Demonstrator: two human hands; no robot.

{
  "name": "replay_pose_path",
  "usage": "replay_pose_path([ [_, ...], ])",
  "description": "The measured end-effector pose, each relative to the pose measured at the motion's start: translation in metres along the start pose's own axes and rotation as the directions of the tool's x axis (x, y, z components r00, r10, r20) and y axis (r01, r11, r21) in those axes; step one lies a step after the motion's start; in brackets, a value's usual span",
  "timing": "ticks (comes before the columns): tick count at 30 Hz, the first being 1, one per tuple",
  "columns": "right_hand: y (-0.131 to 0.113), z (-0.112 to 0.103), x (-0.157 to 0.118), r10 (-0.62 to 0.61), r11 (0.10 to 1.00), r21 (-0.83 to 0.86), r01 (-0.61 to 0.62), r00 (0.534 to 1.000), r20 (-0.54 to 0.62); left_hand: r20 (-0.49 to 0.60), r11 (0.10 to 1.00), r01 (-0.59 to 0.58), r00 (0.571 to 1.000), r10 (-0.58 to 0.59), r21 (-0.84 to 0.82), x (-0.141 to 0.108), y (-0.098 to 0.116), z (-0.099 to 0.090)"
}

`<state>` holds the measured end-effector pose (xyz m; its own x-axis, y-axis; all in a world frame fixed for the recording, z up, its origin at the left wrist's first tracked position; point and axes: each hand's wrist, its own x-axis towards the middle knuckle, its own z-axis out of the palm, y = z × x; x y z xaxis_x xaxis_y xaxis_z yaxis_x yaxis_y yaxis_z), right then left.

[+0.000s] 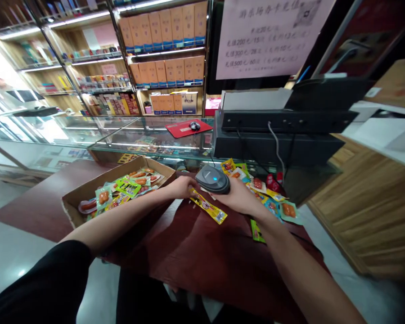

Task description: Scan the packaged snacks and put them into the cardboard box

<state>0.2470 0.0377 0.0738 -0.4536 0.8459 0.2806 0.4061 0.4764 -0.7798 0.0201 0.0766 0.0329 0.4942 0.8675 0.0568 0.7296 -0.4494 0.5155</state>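
My right hand (238, 196) is wrapped round a dark grey barcode scanner (212, 179) with a blue light on top. Between the fingers of my left hand (182, 187) is the upper end of a long yellow snack packet (207, 206), just below the scanner; its lower end slants down to the right over the dark red table (189, 252). Left of my left hand stands an open cardboard box (70, 207) of packaged sausages and other snacks. Past my right hand lies a loose pile of snack packets (258, 183), and a green packet (257, 231) is partly hidden by my right forearm.
A glass counter (148, 146) runs behind the table, with a red mouse pad (178, 129) and a computer mouse (195, 126) on it. Black machines (283, 146) with cables stand at the right, under a printed sign (270, 40). Shelves of boxed goods (165, 29) line the back.
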Motion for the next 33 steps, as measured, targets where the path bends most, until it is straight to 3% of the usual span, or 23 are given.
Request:
replay_pose_path([
  [3,0.002,0.0,0.0,0.005,1.0,-0.024,-0.006,1.0,-0.016,0.077,0.975,-0.165,0.985,0.155,0.148,0.006,0.009,0.016],
  [5,0.003,0.0,0.0,-0.001,1.0,-0.02,0.001,1.0,-0.01,0.152,0.962,-0.196,0.974,0.168,0.191,0.006,0.016,0.023],
  [11,0.003,0.001,0.001,-0.037,0.999,-0.011,0.037,0.999,0.004,0.275,0.933,-0.136,0.961,0.042,0.334,-0.01,0.018,0.02],
  [15,0.002,0.002,0.0,-0.054,0.998,-0.022,0.055,0.999,0.004,0.235,0.941,0.012,0.967,-0.096,0.338,-0.023,0.004,0.008],
  [18,0.001,0.001,0.0,-0.036,0.999,-0.014,0.037,0.999,0.015,0.169,0.964,0.132,0.97,-0.174,0.232,-0.031,-0.01,-0.005],
  [21,0.002,0.002,0.001,-0.025,1.0,-0.005,0.025,1.0,0.012,0.13,0.965,0.244,0.964,-0.232,-0.092,-0.036,-0.019,-0.016],
  [23,0.003,0.003,0.001,-0.033,0.999,0.016,0.033,0.999,0.014,0.133,0.875,0.296,0.955,-0.265,-0.384,-0.038,-0.02,-0.019],
  [25,0.003,0.005,0.001,-0.041,0.999,0.03,0.04,0.999,0.017,0.13,0.757,0.31,0.948,-0.29,-0.575,-0.039,-0.018,-0.019],
  [28,0.004,0.006,0.001,-0.026,0.999,0.022,0.026,0.999,0.027,0.07,0.686,0.281,0.946,-0.318,-0.672,-0.04,-0.012,-0.017],
  [33,0.008,0.007,0.001,-0.014,1.0,0.003,0.013,0.999,0.036,0.029,0.669,0.252,0.945,-0.325,-0.699,-0.043,-0.006,-0.019],
])
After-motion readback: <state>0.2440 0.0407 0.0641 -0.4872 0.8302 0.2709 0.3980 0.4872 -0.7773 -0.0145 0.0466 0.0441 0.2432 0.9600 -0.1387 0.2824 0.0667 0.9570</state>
